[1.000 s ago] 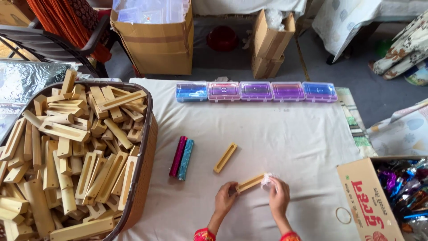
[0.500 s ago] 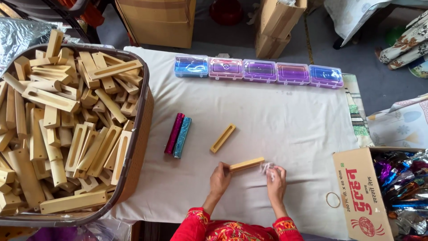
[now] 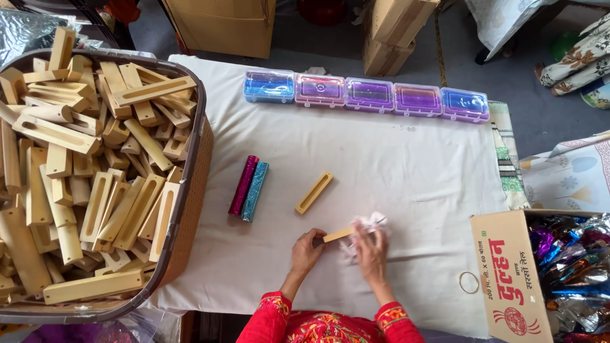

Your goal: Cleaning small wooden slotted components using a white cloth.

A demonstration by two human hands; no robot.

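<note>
From the head view, the left hand (image 3: 307,249) pinches one end of a wooden block (image 3: 338,234) on the white cloth (image 3: 406,171). The right hand (image 3: 370,246) presses crinkly clear wrap (image 3: 370,223) on its other end. A big tub (image 3: 196,190) is full of wooden blocks. Five small plastic boxes (image 3: 367,96) sit in a row. A cardboard box (image 3: 508,279) holds shiny foil (image 3: 572,267).

I log one open brown carton with red print (image 3: 508,273) at the table's right edge, holding shiny foil wrappers (image 3: 572,267); plain brown cardboard boxes (image 3: 222,25) stand on the floor beyond the table.
</note>
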